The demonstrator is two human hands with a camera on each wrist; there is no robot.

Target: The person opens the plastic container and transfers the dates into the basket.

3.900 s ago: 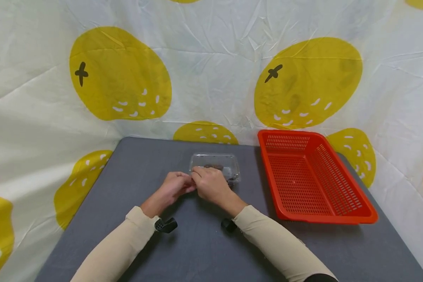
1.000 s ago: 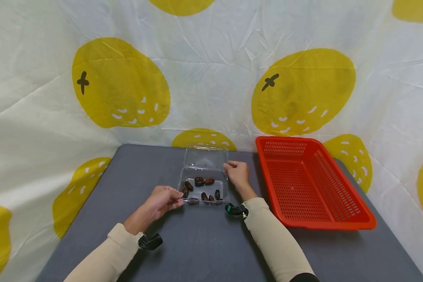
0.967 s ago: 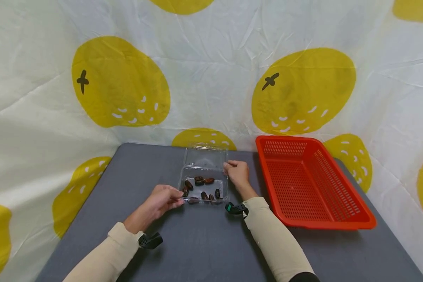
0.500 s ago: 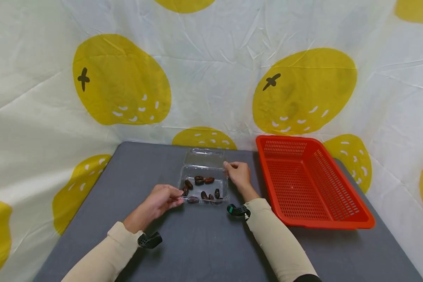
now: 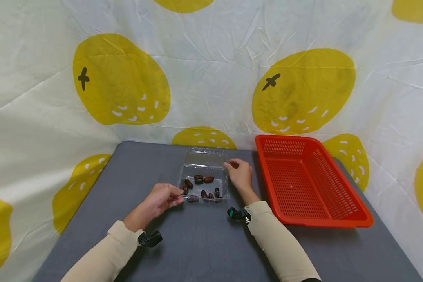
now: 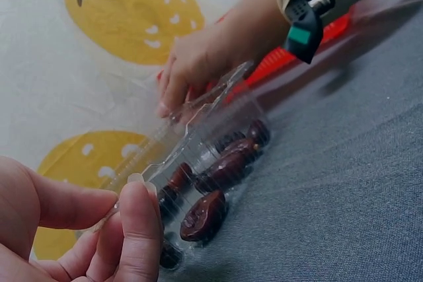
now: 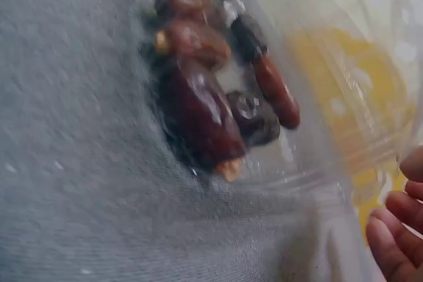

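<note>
A clear plastic clamshell box sits on the grey table with its lid folded back, away from the person. Several dark brown dates lie spread in its base, close up in the left wrist view. My left hand pinches the rim at the near left corner between thumb and fingers; the left wrist view shows the plastic edge between the fingertips. By the far right corner, near the lid's fold, my right hand has loosely bent fingers, with a gap between the tips in the right wrist view.
A large red plastic basket with slotted walls stands right of the box, close to the right forearm. The grey table ends at a white cloth printed with yellow fruit, behind and to the left.
Earlier both hands were together at the box's front edge. Since then the lid has swung open and back, settling lower lately. The right hand has just shifted slightly off the lid's fold.
</note>
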